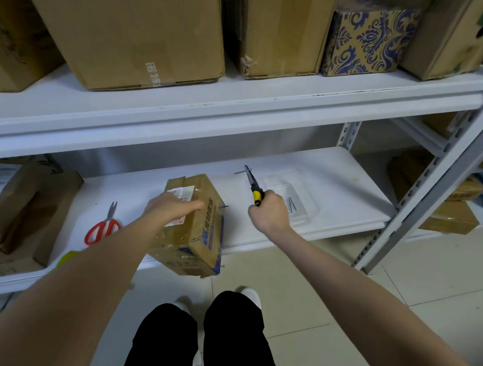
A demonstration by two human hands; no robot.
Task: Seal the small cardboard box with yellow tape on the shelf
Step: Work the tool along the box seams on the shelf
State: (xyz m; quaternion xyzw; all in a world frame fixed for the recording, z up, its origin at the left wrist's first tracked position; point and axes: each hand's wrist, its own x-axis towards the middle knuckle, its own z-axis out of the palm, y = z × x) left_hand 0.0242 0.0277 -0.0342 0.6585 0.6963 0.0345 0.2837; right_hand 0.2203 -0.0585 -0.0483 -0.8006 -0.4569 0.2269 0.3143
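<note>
Head view: the small cardboard box [195, 237] sits at the front edge of the lower shelf [324, 173], with the left hand [172, 207] flat on top, fingers extended. The right hand [270, 212] grips pliers [253, 184] that pinch a nail [239, 172]. It seems best to press the box steady and park the pliers before taping.

Hands: left hand [172, 207] and right hand [270, 212], both bare
Forearms [357, 290]: bare
Trousers [235, 346]: plain black
Shoes [251, 293]: white toes

Print on show — nothing legible
Blue characters [210, 233] and a white label [182, 191] on the small cardboard box [192, 246], both too blurred to read.
</note>
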